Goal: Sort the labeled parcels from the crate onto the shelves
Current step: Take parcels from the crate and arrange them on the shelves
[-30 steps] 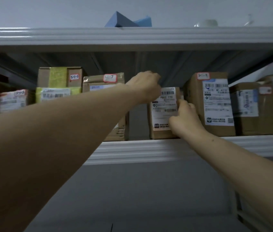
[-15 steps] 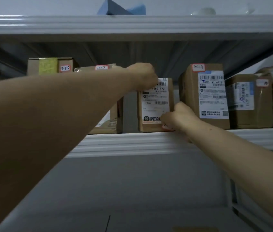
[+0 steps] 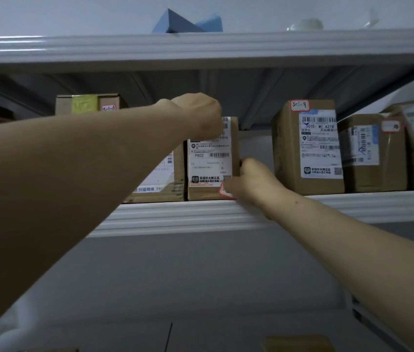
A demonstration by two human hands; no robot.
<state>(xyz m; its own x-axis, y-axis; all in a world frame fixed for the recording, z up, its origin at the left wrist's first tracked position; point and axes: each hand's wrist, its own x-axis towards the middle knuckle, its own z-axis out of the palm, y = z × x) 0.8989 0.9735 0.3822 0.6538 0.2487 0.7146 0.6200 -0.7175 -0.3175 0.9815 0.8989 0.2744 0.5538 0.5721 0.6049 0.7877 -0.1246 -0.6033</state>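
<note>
Parcel (image 3: 211, 158) labelled "P802" stood on the shelf (image 3: 226, 214), gripped by left hand (image 3: 198, 115) at 12 o'clock and right hand (image 3: 249, 181) at 4 o'clock, near box (image 3: 307, 148) tagged "5-1-9".

seven shelved parcels (image 3: 307, 148), two shelves (image 3: 201, 214), two hands (image 3: 251, 182).

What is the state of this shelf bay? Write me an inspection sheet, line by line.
Surface: grey shelf, carrying a row of boxes.
Job's things: P802 parcel stands upright at the front edge, close beside the neighbouring box on its left; a gap separates it from the 3-1-9 box.
Clutter: blue item on the upper shelf.
Hands: left hand grips the parcel's top; right hand holds its lower right corner.
Cables: nothing seen.
Surroundings: pale wall, dim light.
</note>
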